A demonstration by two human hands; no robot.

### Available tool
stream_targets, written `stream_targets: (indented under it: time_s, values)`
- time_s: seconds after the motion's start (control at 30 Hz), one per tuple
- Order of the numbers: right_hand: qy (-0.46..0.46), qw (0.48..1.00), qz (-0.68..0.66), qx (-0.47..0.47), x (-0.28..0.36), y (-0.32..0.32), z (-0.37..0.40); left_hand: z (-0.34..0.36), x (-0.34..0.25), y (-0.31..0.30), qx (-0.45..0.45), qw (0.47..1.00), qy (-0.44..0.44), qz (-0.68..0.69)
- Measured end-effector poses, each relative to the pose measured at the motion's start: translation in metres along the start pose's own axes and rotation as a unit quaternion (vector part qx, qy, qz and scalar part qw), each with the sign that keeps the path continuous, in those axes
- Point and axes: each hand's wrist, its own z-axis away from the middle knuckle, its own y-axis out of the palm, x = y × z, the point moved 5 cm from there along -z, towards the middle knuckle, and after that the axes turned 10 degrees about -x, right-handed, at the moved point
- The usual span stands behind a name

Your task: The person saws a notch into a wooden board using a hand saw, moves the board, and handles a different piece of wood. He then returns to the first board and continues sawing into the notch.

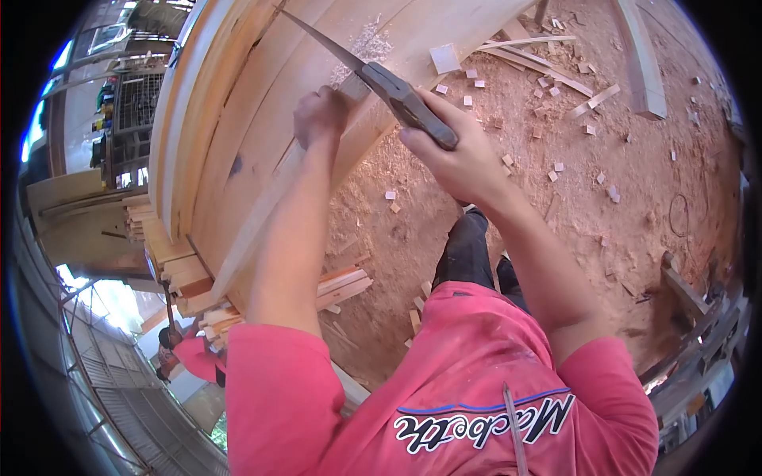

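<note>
My right hand (460,151) is wrapped round the dark handle of a handsaw (397,97). Its narrow blade points up and left over the wooden bench (270,71) and overlaps the end of a long wooden strip (274,194). Close by, my left hand (321,115) is closed on that strip near the same end, pressing it against the boards. Pale sawdust (369,44) lies on the bench just beyond the blade.
Small wood offcuts (468,101) litter the dirt floor (492,230) to the right. A thick beam (644,71) stands at upper right, near thin scrap strips (540,67). Stacked lumber (186,278) sits at left; another person (198,357) is beyond it.
</note>
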Motion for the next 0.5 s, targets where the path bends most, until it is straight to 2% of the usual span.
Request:
stream_targets:
  time_s: [0.1,0.17,0.23,0.3,0.4,0.47,0.5]
  values:
    - [-0.006,1.000,0.005,0.004,0.002,-0.001,0.007,0.002,-0.004,-0.001,0.016,1.000,0.016,-0.008]
    - [0.055,0.996,0.055,0.032,0.005,-0.019,0.030,-0.001,-0.003,0.002,0.012,1.000,-0.008,0.002]
    - [0.012,0.996,0.087,0.023,0.008,-0.042,0.065,-0.003,-0.001,0.007,0.002,1.000,-0.005,-0.003]
    - [0.017,0.996,0.082,0.044,0.018,-0.058,0.092,-0.003,-0.001,0.009,-0.003,1.000,0.011,-0.021]
    - [0.007,0.996,0.067,0.060,0.015,-0.055,0.076,-0.002,0.000,0.012,-0.003,1.000,-0.005,-0.008]
    - [0.004,0.996,0.069,0.053,0.000,-0.016,0.014,-0.010,0.008,0.029,-0.010,0.994,0.098,-0.050]
    - [0.015,0.996,0.069,0.052,-0.005,0.002,-0.013,-0.004,0.006,0.021,-0.015,0.993,0.106,-0.058]
